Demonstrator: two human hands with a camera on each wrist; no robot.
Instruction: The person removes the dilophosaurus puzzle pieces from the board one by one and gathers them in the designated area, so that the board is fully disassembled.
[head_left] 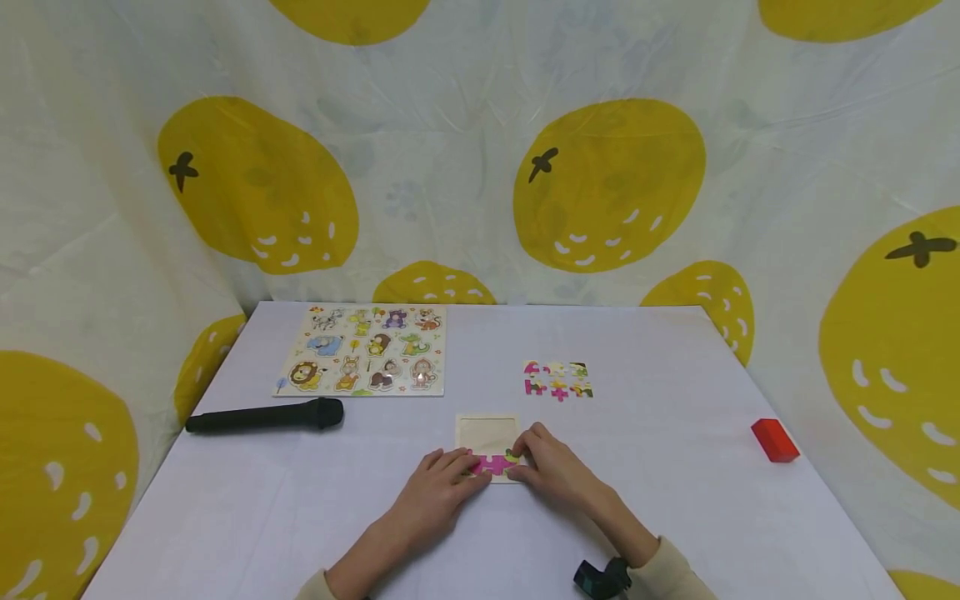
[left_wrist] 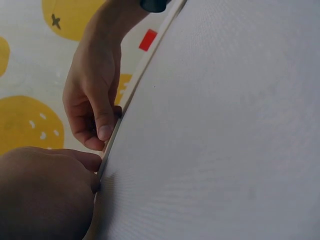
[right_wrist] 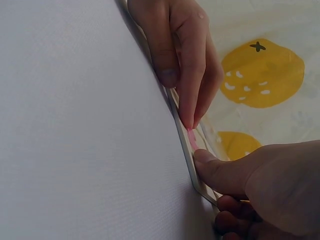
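A small wooden puzzle tray [head_left: 487, 429] lies flat near the middle front of the table. Pink puzzle pieces [head_left: 492, 465] fill its near part, and bare wood shows in the far part. My left hand [head_left: 431, 493] rests at the tray's left side, fairly straight fingers touching the pink pieces and the thumb by the near edge. At the right side, my right hand [head_left: 555, 468] pinches a puzzle piece [head_left: 512, 456] with green on it between bent index finger and thumb. In the right wrist view, a left fingertip [right_wrist: 190, 122] presses a pink piece; the right fingers curl beside the tray corner.
Loose puzzle pieces [head_left: 558, 381] lie in two rows beyond the tray, to its right. An animal puzzle board [head_left: 367, 354] is at the back left, with a black microphone [head_left: 262, 416] before it. A red block [head_left: 775, 440] sits near the right edge.
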